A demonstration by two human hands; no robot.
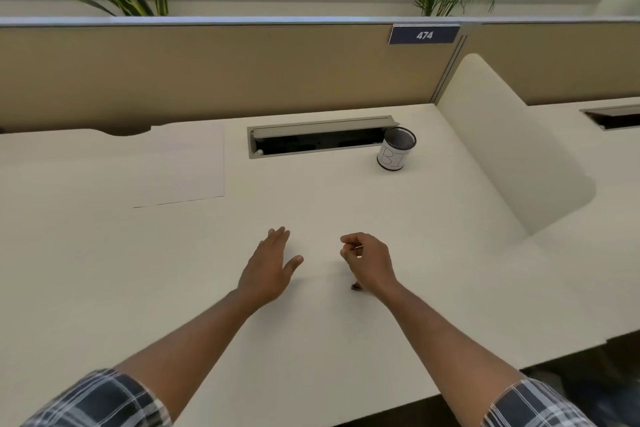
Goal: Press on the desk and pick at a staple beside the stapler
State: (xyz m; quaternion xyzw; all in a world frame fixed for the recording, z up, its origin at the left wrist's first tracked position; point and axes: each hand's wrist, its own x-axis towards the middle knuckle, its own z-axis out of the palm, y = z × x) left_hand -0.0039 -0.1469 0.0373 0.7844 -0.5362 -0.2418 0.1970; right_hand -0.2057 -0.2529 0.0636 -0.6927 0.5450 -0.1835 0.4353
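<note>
My left hand (268, 270) lies over the white desk (311, 340) with its fingers straight and spread, palm down, holding nothing. My right hand (369, 263) hovers a short way to its right with the fingers curled. It grips a thin pen-like thing (356, 286), of which only a dark tip below the wrist and a pale bit between the fingers show. The rest of it is hidden by the hand. Both forearms come in from the bottom edge in plaid sleeves.
A black mesh cup (396, 148) with a white paper label stands at the back right, beside an open cable slot (322, 137). A white sheet of paper (180, 166) lies at the back left. A curved white divider (512, 156) walls the right side, and a tan partition (207, 73) closes the back.
</note>
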